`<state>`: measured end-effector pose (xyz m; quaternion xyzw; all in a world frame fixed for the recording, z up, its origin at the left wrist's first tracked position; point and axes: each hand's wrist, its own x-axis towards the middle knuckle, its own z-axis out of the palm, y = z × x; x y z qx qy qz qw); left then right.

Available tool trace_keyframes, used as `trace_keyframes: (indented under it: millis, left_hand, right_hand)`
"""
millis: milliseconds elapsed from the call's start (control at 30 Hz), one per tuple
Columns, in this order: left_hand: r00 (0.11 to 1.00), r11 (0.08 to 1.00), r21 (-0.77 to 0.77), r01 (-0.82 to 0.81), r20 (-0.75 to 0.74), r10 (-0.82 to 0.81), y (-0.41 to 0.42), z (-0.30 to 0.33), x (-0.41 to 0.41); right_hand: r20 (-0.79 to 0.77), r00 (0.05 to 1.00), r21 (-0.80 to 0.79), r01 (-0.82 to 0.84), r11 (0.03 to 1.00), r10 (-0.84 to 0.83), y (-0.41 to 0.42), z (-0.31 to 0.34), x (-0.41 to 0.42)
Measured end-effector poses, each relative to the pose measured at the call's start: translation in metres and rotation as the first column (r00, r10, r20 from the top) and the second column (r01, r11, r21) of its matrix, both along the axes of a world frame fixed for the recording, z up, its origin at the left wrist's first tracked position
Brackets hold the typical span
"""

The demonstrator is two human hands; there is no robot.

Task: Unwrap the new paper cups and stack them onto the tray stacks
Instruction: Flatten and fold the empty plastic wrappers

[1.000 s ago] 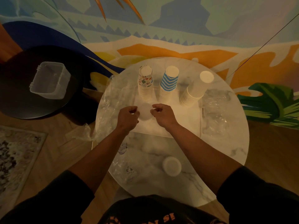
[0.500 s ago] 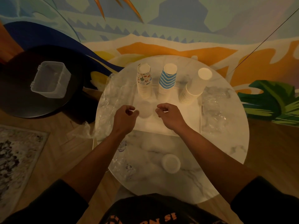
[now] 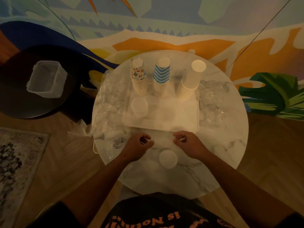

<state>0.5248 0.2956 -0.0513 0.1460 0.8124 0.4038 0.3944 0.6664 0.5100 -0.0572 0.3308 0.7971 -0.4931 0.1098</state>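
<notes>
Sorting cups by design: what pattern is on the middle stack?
Blue and white zigzag stripes on the middle paper cup stack, head view.

Both forearms are stretched forward, bare below dark sleeves pushed up near the elbows. The left hand [image 3: 137,146] is held knuckles-up, fingers curled in toward the thumb. The right hand [image 3: 189,144] is mirrored just beside it, fingers likewise curled; what is pinched cannot be made out.

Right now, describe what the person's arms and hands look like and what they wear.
Both forearms are bare from wrist to above the elbow. The left hand and right hand wear no gloves, and no rings, watch or bracelets are visible in the dim light. Dark short sleeves cover the upper arms, part of a black T-shirt with orange lettering across the chest.
</notes>
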Motion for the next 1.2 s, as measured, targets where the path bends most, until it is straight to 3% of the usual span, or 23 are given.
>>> trace_keyframes:
  millis: [367, 767, 1200]
  left_hand:
    - [0.981, 0.981, -0.115, 0.155, 0.137, -0.139, 0.007, -0.031, 0.058]
    - [0.998, 0.989, -0.141, 0.051, 0.038, -0.046, 0.020, -0.033, 0.061]
    - [0.993, 0.995, -0.095, -0.034, 0.109, 0.044, 0.020, -0.017, 0.055]
  right_hand:
    - [0.148, 0.985, -0.007, -0.090, 0.996, 0.091, -0.024, -0.031, 0.051]
    - [0.110, 0.992, 0.126, 0.041, 0.991, -0.055, -0.042, -0.032, 0.045]
    - [0.098, 0.983, 0.073, 0.149, 0.986, -0.155, -0.043, -0.018, 0.033]
